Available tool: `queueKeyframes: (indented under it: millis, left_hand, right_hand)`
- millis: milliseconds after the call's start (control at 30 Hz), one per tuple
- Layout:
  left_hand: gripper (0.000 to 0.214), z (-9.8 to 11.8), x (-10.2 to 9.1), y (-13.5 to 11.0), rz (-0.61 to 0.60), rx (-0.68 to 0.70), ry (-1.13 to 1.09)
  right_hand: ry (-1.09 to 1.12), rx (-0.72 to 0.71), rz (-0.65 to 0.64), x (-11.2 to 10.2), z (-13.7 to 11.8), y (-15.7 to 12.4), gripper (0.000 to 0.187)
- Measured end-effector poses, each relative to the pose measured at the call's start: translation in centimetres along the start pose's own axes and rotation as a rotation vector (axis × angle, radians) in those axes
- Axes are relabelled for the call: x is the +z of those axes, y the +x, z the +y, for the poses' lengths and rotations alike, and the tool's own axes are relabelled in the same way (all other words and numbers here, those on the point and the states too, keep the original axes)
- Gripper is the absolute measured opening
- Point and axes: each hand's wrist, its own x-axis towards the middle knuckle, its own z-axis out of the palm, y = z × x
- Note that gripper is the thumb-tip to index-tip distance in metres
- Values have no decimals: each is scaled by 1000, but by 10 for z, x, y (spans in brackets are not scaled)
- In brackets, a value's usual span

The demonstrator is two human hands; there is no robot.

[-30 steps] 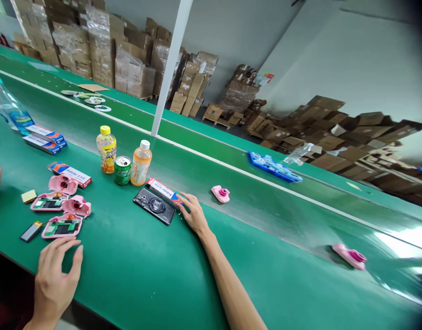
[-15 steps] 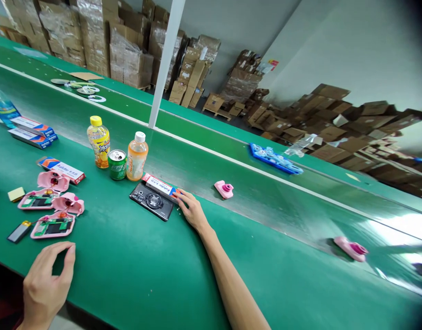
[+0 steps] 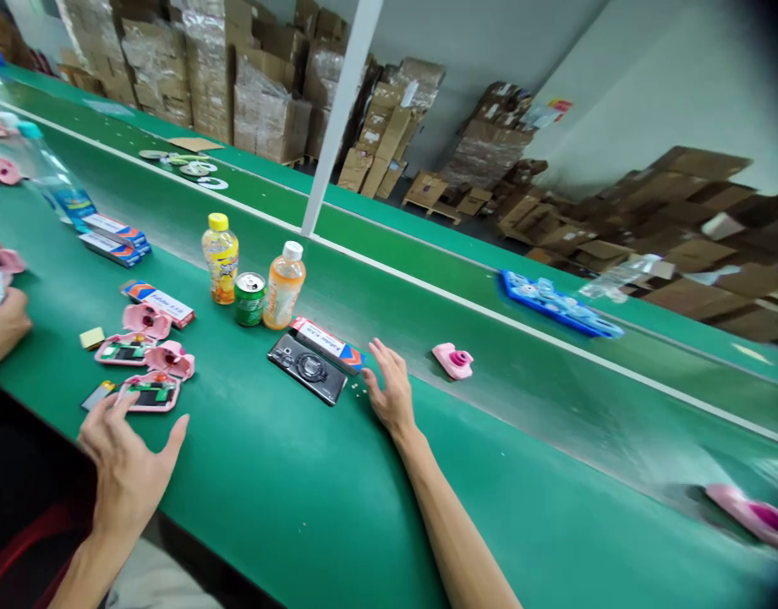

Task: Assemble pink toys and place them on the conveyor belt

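My right hand (image 3: 391, 391) lies flat and open on the green table (image 3: 287, 491), fingers spread, just right of a black phone (image 3: 306, 369) and a white, orange and blue box (image 3: 327, 343). Small white bits lie on the table by its fingers. My left hand (image 3: 128, 461) hovers open at the near edge, its fingertips close to a pink opened toy camera shell with a green circuit board (image 3: 149, 392). A second opened pink shell (image 3: 128, 344) lies just behind. Neither hand holds anything.
Two drink bottles (image 3: 220, 257) and a green can (image 3: 249, 298) stand behind the phone. Pink toy cameras (image 3: 453, 360) ride the conveyor belt, another at the right (image 3: 753, 514). Another person's hand (image 3: 2, 326) is at the left edge. A blue tray (image 3: 557, 304) and stacked cartons (image 3: 262, 118) lie beyond.
My right hand has lifted off the box and now lies flat with fingers spread. My left hand has moved forward towards the pink shell. The view has shifted, and the pink cameras have travelled right.
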Motion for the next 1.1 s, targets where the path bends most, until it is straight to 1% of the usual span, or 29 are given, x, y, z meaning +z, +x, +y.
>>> queueKeyframes:
  millis: [33,67,100,167,200,233,300,367,400,433,500,567,633,667,733,800,867,900,933,1000,1067,1100]
  left_hand:
    - [82,-4,-1,7,-16,-27,80]
    - [86,-8,-1,14,-38,-51,171]
    - [86,-12,-1,20,-69,-68,255]
    - [79,-18,2,28,-138,-64,332]
    - [75,-18,4,29,-158,-42,342]
    - [72,-17,6,26,-164,-12,335]
    - [71,-8,12,12,-169,55,286]
    - [72,5,16,-10,-197,124,221]
    - [72,11,17,-23,-214,157,186]
    - [72,17,17,-35,-233,190,144]
    - [69,25,12,-52,-275,235,19]
    - [56,27,4,-58,-286,210,-150]
    - [45,22,-4,-52,-280,156,-254]
    - [44,18,-6,-46,-288,149,-256]
    - [46,8,-7,-32,-353,201,-177]
    - [43,-1,-5,-21,-452,274,-92]
    - [32,-5,-4,-15,-506,313,-59]
    - [27,-6,-3,-14,-520,319,-62]
    - [24,-6,-3,-14,-525,317,-79]
    - [25,-3,-5,-17,-531,290,-160]
    - [26,0,-6,-21,-555,232,-292]
    - [26,2,-7,-23,-561,196,-359]
  right_hand:
    - [8,-4,36,-1,-6,0,52]
    - [20,-11,66,-1,-15,0,50]
    - [36,-23,85,2,-27,1,48]
    - [74,-71,78,13,-63,0,43]
    - [103,-110,36,22,-85,-1,41]
    - [145,-148,-36,32,-109,-2,42]
    - [262,-173,-226,53,-153,-5,53]
    - [368,-102,-370,68,-183,-8,63]
    - [397,-53,-403,72,-191,-11,60]
    - [403,-11,-413,73,-194,-14,52]
    - [389,37,-415,66,-189,-22,34]
    - [370,80,-407,50,-177,-34,27]
    - [353,138,-377,33,-167,-46,27]
    - [341,169,-349,25,-164,-52,29]
    - [305,229,-255,15,-167,-61,34]
    - [252,242,-106,11,-179,-66,33]
    - [237,176,-1,15,-199,-67,26]
    - [247,129,8,20,-210,-67,26]
    - [261,85,-14,26,-221,-66,28]
    - [269,30,-110,42,-240,-64,34]
    - [233,17,-201,60,-251,-62,37]
    - [227,16,-241,68,-254,-62,34]
